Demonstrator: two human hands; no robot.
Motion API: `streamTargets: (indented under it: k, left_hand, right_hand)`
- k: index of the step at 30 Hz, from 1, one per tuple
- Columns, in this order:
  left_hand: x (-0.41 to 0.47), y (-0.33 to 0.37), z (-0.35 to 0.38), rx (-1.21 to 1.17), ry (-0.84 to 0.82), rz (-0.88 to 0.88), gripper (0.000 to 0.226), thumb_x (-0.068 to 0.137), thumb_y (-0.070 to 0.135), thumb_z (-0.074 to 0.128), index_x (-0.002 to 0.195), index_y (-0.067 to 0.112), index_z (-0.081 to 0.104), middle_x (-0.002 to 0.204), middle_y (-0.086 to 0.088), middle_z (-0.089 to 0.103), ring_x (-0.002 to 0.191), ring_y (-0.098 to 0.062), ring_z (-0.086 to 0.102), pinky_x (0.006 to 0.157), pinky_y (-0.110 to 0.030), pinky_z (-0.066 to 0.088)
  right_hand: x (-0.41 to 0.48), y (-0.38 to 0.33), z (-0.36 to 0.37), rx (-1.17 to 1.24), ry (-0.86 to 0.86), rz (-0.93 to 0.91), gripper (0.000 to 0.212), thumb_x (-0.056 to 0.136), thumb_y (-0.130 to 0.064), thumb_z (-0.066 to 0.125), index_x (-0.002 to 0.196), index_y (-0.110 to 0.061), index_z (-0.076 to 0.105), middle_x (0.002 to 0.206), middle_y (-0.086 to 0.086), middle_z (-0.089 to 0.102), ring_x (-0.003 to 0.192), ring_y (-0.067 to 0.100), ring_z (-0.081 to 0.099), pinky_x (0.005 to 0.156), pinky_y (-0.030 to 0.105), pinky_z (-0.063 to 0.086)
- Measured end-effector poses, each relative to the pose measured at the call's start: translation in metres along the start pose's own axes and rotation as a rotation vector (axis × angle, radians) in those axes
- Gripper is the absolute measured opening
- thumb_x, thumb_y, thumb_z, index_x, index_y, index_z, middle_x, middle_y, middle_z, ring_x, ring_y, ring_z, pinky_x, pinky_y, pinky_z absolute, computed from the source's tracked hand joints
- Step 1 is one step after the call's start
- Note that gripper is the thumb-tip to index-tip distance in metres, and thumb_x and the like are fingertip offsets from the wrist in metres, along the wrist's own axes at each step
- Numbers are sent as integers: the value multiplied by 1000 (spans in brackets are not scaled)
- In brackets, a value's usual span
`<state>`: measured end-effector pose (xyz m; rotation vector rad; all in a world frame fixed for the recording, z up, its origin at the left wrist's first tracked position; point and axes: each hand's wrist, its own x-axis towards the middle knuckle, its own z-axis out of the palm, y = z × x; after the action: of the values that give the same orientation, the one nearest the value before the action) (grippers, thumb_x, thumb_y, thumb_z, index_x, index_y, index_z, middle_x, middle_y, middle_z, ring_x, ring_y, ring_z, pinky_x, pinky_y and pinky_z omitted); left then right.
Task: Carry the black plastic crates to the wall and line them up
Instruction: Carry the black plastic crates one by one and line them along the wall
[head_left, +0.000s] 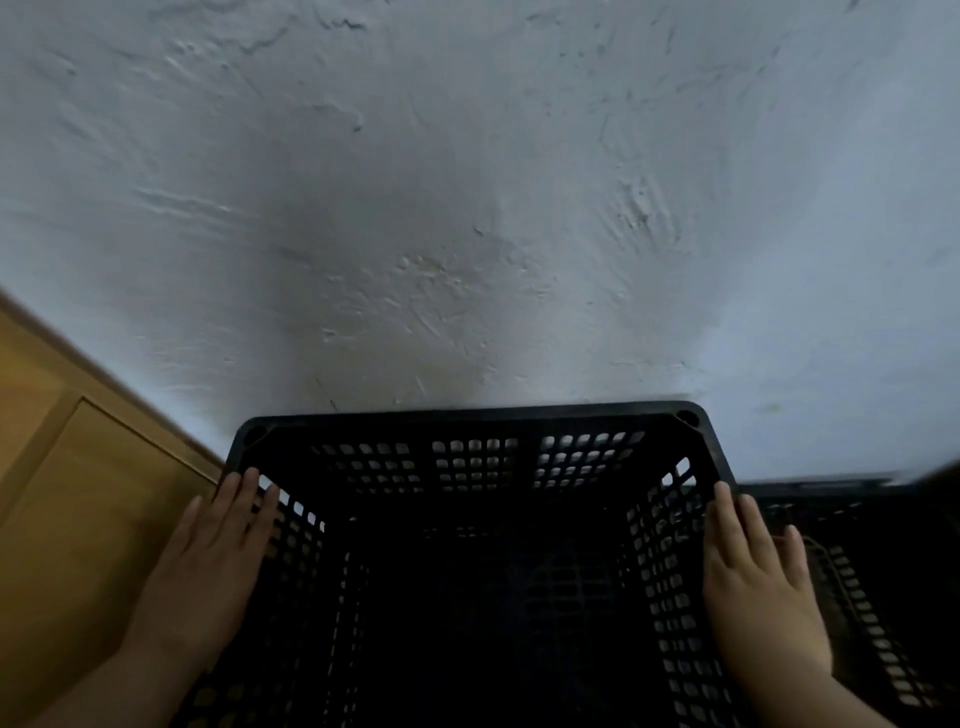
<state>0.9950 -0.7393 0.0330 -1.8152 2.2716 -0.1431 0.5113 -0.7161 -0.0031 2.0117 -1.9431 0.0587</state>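
A black plastic crate (470, 415) with perforated walls fills the lower middle of the head view, its far rim against the rough white wall (467, 208). My left hand (218, 556) lies flat on the crate's left rim, fingers stretched forward. My right hand (758, 577) lies flat on the right rim, fingers apart. Neither hand wraps around the rim. A second black crate (878, 597) stands right beside it on the right, also near the wall; only part of it shows.
A wooden panel or door (78, 519) runs along the left, meeting the wall at a slanted edge. The white wall takes up the whole upper half of the view. The floor is hidden by the crates.
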Motion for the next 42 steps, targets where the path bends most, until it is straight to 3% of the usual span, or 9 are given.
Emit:
streamTargets:
  k: [6, 10, 14, 16, 19, 24, 28, 33, 42]
  left_hand:
    - [-1, 5, 0, 32, 57, 8, 118, 31, 2, 84, 136, -4, 30, 139, -30, 41, 145, -26, -9, 117, -38, -10]
    - [4, 5, -7, 85, 40, 41, 109, 30, 9, 84, 130, -6, 42, 138, -30, 41, 146, -25, -7, 117, -39, -8]
    - [25, 25, -42, 96, 55, 56, 104, 33, 22, 83, 127, -5, 48, 137, -27, 44, 145, -20, -11, 117, -37, -8]
    - [36, 48, -65, 108, 99, 81, 97, 43, 24, 77, 129, -5, 46, 137, -28, 46, 145, -21, -11, 117, -37, -10]
    - [49, 103, -104, 109, 131, 119, 98, 39, 20, 80, 128, -6, 49, 136, -28, 47, 140, -33, 14, 116, -35, -11]
    - [36, 249, -171, 81, 248, 240, 94, 42, 19, 82, 128, -3, 49, 137, -26, 48, 131, -33, 27, 115, -33, -14]
    - [-3, 394, -221, 57, 395, 396, 79, 65, 37, 60, 131, -3, 46, 139, -26, 45, 132, -33, 26, 114, -34, -15]
    - [-68, 585, -254, -41, 459, 632, 77, 75, 45, 35, 134, -3, 42, 142, -24, 41, 144, -29, 3, 116, -37, -10]
    - [-198, 920, -272, -30, 410, 1066, 74, 76, 46, 51, 132, -1, 45, 139, -23, 46, 132, -34, 40, 115, -36, -7]
  right_hand:
    - [-5, 0, 1, 32, 41, 6, 58, 72, -5, 28, 124, 12, 47, 159, 6, -6, 146, 22, -9, 116, 45, -9]
    - [-4, -2, -6, 118, 7, 32, 70, 57, 3, 58, 126, 7, 44, 160, 4, -7, 146, 20, -8, 117, 43, -7]
    - [3, -2, -36, 182, -148, 153, 66, 70, -15, 27, 133, -1, 42, 155, 9, 19, 146, 16, -12, 117, 41, -8]
    - [3, 7, -56, 154, -223, 224, 68, 75, -21, 32, 142, -10, 25, 154, 8, 16, 139, 11, -31, 113, 40, -19]
    - [-14, 37, -83, 207, -230, 294, 76, 86, -28, 40, 142, -20, -10, 152, 2, -19, 121, 8, -53, 100, 36, -37]
    - [-79, 123, -134, 255, -318, 431, 75, 92, -29, 30, 142, -20, -25, 138, -2, -42, 130, 12, -38, 90, 37, -40]
    - [-167, 218, -169, 298, -367, 584, 71, 94, -29, 26, 137, -21, -30, 137, -2, -44, 137, 17, -34, 107, 43, -27]
    - [-313, 352, -200, 303, -355, 821, 69, 96, -29, 24, 133, -22, -35, 138, -2, -45, 133, 15, -37, 110, 45, -22]
    - [-579, 572, -224, 107, -290, 1313, 72, 92, -21, 29, 145, -21, -19, 154, 0, -29, 141, 17, -27, 113, 44, -19]
